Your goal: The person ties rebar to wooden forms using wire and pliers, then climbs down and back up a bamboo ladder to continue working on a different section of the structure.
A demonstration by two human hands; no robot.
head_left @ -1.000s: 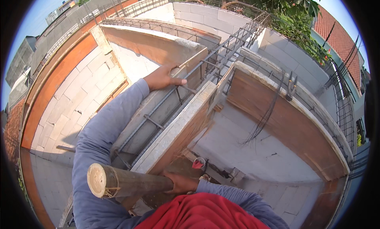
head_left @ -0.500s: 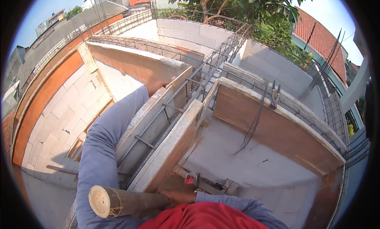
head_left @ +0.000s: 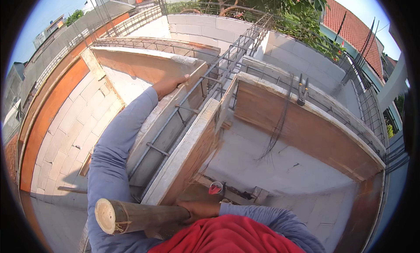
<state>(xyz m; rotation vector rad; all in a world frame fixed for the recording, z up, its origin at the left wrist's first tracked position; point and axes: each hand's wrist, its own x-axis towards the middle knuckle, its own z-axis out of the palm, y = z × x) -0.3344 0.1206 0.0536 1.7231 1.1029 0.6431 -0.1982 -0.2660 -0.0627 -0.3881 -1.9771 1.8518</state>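
My left hand (head_left: pixel 169 86) reaches forward to the upper edge of a wooden formwork board (head_left: pixel 165 114), its fingers hooked over that edge near the corner with another board. Low in the view, my right hand (head_left: pixel 200 210) is wrapped around a thick bamboo pole (head_left: pixel 146 217). The pole's pale cut end faces up toward me at the left, beside my left sleeve. Between the left board and a second formwork board (head_left: pixel 183 154) runs a cage of steel bars (head_left: pixel 178 114). Part of my right hand's grip is hidden behind the pole.
Pincers (head_left: pixel 302 92) with dark handles stand on the right formwork's top edge. A bundle of thin tie wire (head_left: pixel 280 126) hangs beside them. Below, a small bucket (head_left: pixel 215 187) holds something red. Pale block walls (head_left: pixel 72 130) drop away on both sides; upright rebar rises at the back.
My left hand has shifted and now shows more fully above the board's edge. My view has tilted slightly, and the pole appears a little lower. My right hand keeps its grip.
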